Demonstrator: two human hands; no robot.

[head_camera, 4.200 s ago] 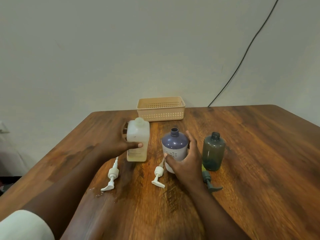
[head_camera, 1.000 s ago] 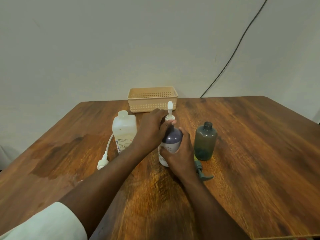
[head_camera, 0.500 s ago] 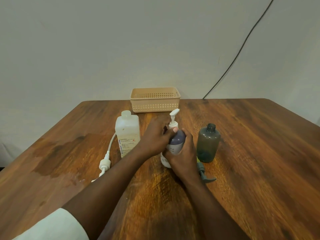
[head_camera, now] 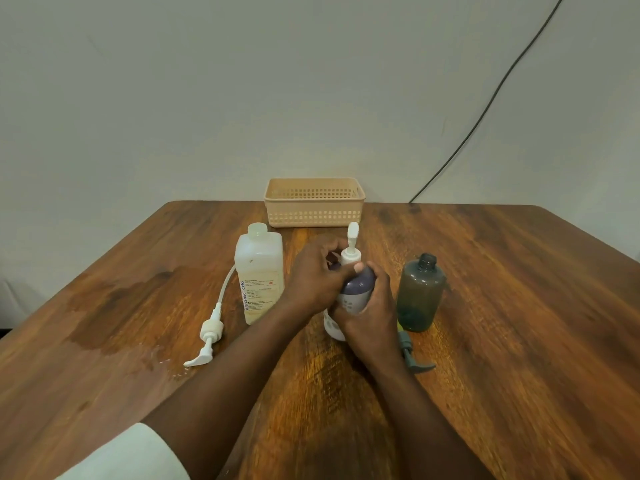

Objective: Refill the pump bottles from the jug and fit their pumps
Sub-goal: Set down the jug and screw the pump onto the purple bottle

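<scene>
A purple and white pump bottle (head_camera: 356, 291) stands at the table's middle, tilted slightly. My right hand (head_camera: 372, 315) grips its body from the near side. My left hand (head_camera: 317, 273) holds the collar of the white pump (head_camera: 351, 249) that sits in the bottle's neck, nozzle pointing up. The translucent white jug (head_camera: 259, 271) stands uncapped to the left. A grey-green bottle (head_camera: 420, 292) stands open-necked to the right, with its grey pump (head_camera: 412, 355) lying on the table in front. Another white pump (head_camera: 209, 332) with a long tube lies left of the jug.
A beige plastic basket (head_camera: 313, 202) sits at the table's far edge. A wet patch with drops (head_camera: 114, 317) darkens the wooden table (head_camera: 519, 341) at the left. A black cable (head_camera: 485, 109) runs down the wall behind.
Over four seconds my left hand left the jug, took the white pump from the table and set it in the purple bottle. In the last second the pump has sunk lower and its nozzle has turned.
</scene>
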